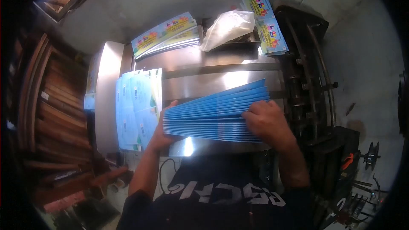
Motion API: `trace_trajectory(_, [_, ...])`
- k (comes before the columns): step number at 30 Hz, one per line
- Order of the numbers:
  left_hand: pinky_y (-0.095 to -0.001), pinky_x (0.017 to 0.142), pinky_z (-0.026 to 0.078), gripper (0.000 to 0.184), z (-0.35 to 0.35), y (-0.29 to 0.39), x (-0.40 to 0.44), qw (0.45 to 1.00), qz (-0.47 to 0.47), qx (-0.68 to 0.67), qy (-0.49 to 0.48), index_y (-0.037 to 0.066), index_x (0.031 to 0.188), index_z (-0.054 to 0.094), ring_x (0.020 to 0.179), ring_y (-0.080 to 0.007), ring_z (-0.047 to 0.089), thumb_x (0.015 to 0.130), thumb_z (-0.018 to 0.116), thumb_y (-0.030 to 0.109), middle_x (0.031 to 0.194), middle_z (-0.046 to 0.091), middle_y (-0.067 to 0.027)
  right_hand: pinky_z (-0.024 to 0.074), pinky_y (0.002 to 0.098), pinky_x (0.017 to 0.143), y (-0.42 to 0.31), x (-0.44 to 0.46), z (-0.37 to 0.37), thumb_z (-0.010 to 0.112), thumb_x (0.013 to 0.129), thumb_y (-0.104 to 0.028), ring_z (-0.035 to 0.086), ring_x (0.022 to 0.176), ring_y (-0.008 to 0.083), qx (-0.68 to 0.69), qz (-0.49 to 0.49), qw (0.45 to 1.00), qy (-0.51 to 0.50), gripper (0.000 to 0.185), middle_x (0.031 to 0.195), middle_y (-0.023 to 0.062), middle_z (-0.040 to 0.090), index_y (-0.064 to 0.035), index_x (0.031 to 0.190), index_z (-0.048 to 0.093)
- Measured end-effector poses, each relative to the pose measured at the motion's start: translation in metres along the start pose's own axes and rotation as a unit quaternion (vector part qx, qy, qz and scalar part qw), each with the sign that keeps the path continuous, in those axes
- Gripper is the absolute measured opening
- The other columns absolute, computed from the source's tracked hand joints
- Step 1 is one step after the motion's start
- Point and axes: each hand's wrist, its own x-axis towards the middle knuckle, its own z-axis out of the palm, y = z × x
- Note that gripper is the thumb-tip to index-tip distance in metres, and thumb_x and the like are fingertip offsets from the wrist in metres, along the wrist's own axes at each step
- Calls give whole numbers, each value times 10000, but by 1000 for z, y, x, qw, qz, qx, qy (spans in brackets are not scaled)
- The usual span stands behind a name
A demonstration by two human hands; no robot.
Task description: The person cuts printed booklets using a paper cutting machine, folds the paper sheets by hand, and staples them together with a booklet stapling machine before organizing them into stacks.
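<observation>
A stack of blue booklets [204, 117] is fanned out in front of me, its folded edges spread toward the right. My left hand [161, 130] grips the stack's left end, where the booklets lie close together. At the right end, my right hand [269, 123] is closed against the spread edges, fingers curled; whether it pinches a single booklet I cannot make out. Just left of my left hand lies a pile of light blue printed sheets [135, 110] on the metal table [194, 66].
Colourful printed booklets [166, 34] are piled at the back left, with more booklets [268, 30] at the back right. Between them a clear plastic bag [230, 27] rests on a dark tray [251, 44]. A dark metal machine frame [306, 81] borders the right side; wooden frames [59, 102] stand left.
</observation>
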Motion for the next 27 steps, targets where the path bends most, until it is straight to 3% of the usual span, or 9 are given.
trace_trajectory(5, [-425, 1130, 336, 906, -1, 3, 0, 996, 20, 89, -3, 67, 1369, 429, 1333, -277, 438, 589, 889, 96, 1479, 411, -174, 464, 391, 767, 11, 4, -31, 573, 921, -111, 619, 789, 215, 53, 62, 997, 11, 104, 834, 90, 645, -84, 928, 674])
trace_trajectory(9, [-409, 1026, 447, 483, 3, -10, -4, 990, -34, -130, 40, 88, 1121, 528, 1169, -224, 573, 738, 819, 44, 1209, 623, -133, 503, 399, 739, 52, -9, -68, 541, 973, -199, 643, 799, 323, 148, 308, 896, 283, 207, 937, 177, 674, -39, 1079, 617])
trace_trajectory(13, [-369, 868, 530, 369, -32, -15, -30, 984, -74, -146, 68, 54, 1055, 561, 1016, -196, 623, 765, 788, 33, 1095, 649, -124, 500, 422, 785, 103, -29, -12, 539, 973, -224, 664, 849, 339, 166, 437, 840, 275, 243, 943, 181, 684, -52, 1134, 604])
trace_trajectory(15, [-362, 854, 530, 361, -52, -17, -41, 983, -68, -159, 70, 55, 1046, 563, 996, -189, 621, 765, 789, 36, 1082, 649, -118, 497, 406, 850, 105, -36, 23, 567, 954, -193, 649, 1007, 328, 179, 512, 839, 46, 256, 1114, 186, 661, -53, 1164, 605])
trace_trajectory(18, [-344, 829, 523, 347, -61, -17, -49, 981, -69, -167, 72, 62, 1014, 565, 950, -167, 613, 754, 795, 38, 1056, 649, -93, 460, 412, 970, 99, -35, 81, 609, 919, -133, 552, 1217, 346, 34, 420, 906, 30, 341, 1374, 197, 520, -62, 1251, 577])
trace_trajectory(20, [-331, 831, 521, 350, -61, -23, -49, 980, -96, -145, 95, 70, 1009, 558, 952, -161, 611, 751, 792, 30, 1056, 650, -87, 377, 444, 1084, 87, -31, 96, 755, 811, -306, 399, 1357, 391, 38, 337, 930, 141, 680, 1515, 196, 347, -85, 1387, 470])
trace_trajectory(22, [-325, 826, 521, 348, -60, -23, -49, 981, -92, -139, 96, 71, 1010, 558, 950, -158, 611, 753, 788, 27, 1057, 650, -83, 290, 523, 1128, 45, -13, 55, 834, 612, -593, 303, 1407, 422, 451, 209, 862, 98, 1108, 1523, 208, 323, -107, 1477, 341])
trace_trajectory(25, [-324, 823, 523, 353, -58, -19, -48, 982, -91, -139, 93, 68, 1020, 561, 954, -156, 613, 750, 783, 13, 1062, 653, -81, 253, 559, 1135, 30, 0, 51, 823, 405, -760, 266, 1415, 432, 337, 118, 934, -36, 1400, 1515, 225, 319, -105, 1505, 258])
trace_trajectory(27, [-328, 825, 525, 360, -54, -16, -48, 981, -89, -146, 97, 65, 1027, 564, 960, -158, 616, 746, 781, 3, 1066, 656, -84, 251, 559, 1135, 23, -2, 54, 848, 407, -729, 284, 1405, 432, 349, 113, 928, -65, 1433, 1515, 229, 304, -93, 1515, 199])
